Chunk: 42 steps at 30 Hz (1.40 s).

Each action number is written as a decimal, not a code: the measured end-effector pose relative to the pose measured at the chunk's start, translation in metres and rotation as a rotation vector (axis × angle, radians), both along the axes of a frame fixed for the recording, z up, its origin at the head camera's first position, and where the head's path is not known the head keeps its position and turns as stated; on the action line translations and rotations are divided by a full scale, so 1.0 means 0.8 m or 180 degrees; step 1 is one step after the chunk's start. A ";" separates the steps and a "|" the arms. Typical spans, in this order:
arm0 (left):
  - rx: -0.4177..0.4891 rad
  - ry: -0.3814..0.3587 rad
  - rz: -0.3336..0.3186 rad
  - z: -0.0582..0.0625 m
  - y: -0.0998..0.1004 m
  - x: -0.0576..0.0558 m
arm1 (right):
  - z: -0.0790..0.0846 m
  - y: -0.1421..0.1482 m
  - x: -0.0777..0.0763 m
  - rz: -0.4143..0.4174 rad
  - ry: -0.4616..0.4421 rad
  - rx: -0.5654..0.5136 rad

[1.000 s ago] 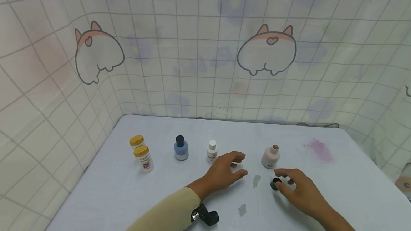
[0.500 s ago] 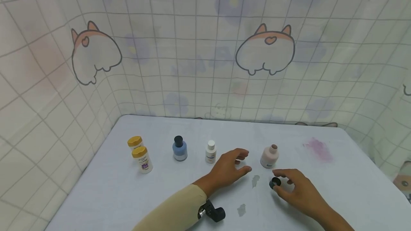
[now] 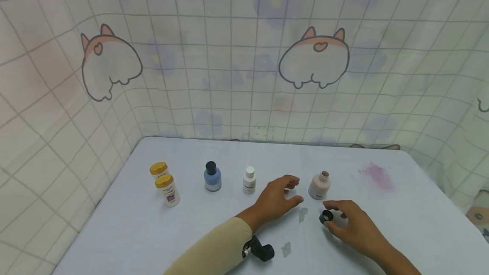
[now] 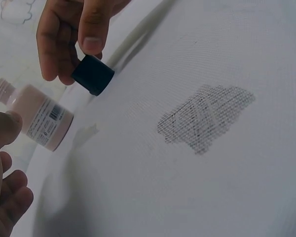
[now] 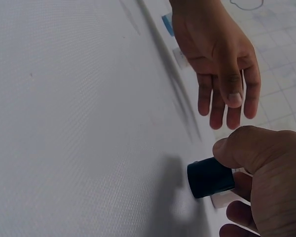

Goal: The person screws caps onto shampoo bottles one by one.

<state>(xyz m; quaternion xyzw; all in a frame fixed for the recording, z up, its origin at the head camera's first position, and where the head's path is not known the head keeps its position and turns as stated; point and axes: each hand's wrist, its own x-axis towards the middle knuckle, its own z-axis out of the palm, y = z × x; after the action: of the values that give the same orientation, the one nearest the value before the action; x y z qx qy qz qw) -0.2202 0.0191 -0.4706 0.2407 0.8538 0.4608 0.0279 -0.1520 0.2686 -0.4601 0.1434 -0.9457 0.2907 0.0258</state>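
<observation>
Between thumb and fingers my right hand pinches a black bottle cap, tilted so that its hollow end shows in the head view. The same cap is seen from its side in the left wrist view. Just behind it stands an upright pale pink bottle with an uncapped neck and a label with a barcode. My left hand is left of that bottle, thumb and fingers spread apart, holding nothing; a gap separates it from the bottle in the head view.
Left of my left hand stand a small white bottle, a blue bottle with a black cap, and two white bottles with yellow lids. The white table has grey patches and a pink stain. A patterned curtain hangs behind.
My left hand has moved rightward and slightly away, toward the pink bottle. The black cap has turned in my right hand, so more of its hollow end shows.
</observation>
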 end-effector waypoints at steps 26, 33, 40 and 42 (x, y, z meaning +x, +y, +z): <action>-0.0217 0.0024 0.0001 -0.001 0.031 -0.007 | -0.003 0.001 -0.003 -0.0011 -0.0126 0.0062; -0.0158 -0.0006 0.0020 -0.001 0.039 -0.007 | -0.006 0.002 -0.005 -0.0012 -0.0099 0.0120; -0.0082 0.0047 0.0031 -0.001 0.048 -0.010 | -0.010 0.003 -0.007 0.0010 0.0002 0.0232; -0.0076 0.0041 0.0076 -0.001 0.051 -0.011 | -0.009 0.002 -0.007 0.0007 0.0000 0.0254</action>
<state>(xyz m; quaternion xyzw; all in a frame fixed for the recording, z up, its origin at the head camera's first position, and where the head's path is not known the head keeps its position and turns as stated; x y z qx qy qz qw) -0.2292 0.0603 -0.4713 0.2330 0.8622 0.4493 0.0198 -0.1573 0.2702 -0.4674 0.1453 -0.9564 0.2527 0.0196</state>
